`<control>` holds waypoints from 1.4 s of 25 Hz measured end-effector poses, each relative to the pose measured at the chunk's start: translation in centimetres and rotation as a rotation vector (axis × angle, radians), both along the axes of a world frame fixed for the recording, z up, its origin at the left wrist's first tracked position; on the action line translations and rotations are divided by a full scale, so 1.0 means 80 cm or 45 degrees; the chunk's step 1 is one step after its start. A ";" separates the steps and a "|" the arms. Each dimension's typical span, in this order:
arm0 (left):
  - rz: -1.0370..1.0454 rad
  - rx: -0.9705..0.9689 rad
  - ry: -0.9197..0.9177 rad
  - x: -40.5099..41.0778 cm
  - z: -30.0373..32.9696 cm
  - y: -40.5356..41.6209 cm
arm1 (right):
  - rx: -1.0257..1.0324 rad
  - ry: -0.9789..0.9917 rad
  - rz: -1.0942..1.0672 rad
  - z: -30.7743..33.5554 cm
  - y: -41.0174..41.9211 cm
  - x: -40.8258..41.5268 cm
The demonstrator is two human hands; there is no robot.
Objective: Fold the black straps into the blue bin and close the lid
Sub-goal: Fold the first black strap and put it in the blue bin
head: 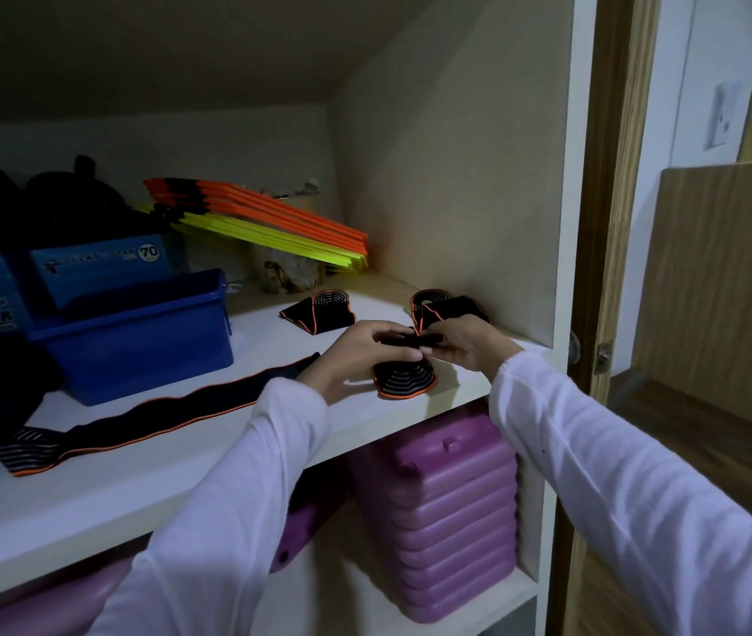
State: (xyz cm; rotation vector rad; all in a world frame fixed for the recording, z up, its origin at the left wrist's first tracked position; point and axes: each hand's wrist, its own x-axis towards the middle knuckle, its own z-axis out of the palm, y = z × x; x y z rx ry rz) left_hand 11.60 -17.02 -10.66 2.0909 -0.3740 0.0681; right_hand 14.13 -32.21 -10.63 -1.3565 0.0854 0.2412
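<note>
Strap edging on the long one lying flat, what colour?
Orange trim along a black strap; head view shows it.

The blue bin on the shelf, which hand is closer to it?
Left. The left hand is to the right of the blue bin, with bare shelf between; the right hand is farther right.

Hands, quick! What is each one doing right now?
Left hand: fingers curled, gripping the black strap on the shelf.
Right hand: fingers curled, pinching the same strap.
</note>
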 end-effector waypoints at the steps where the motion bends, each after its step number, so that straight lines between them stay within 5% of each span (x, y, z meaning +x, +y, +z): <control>1: -0.002 0.060 -0.037 0.000 0.001 -0.001 | 0.009 0.000 -0.014 -0.001 0.001 0.001; 7: 0.130 0.113 -0.224 0.001 -0.001 -0.009 | -0.047 -0.068 -0.040 -0.010 -0.001 0.003; 13: 0.179 0.133 -0.234 -0.001 0.005 -0.012 | -1.014 -0.315 0.022 -0.018 -0.003 -0.006; 18: 0.208 0.143 -0.260 0.001 0.004 -0.013 | -1.345 -0.441 0.159 -0.018 0.017 -0.015; 29: 0.215 -0.002 -0.210 -0.008 0.006 -0.006 | -1.421 -0.406 0.140 -0.027 0.026 -0.015; 35: 0.461 -0.122 -0.362 -0.012 0.021 0.024 | -1.059 -0.263 -0.038 -0.026 0.022 -0.003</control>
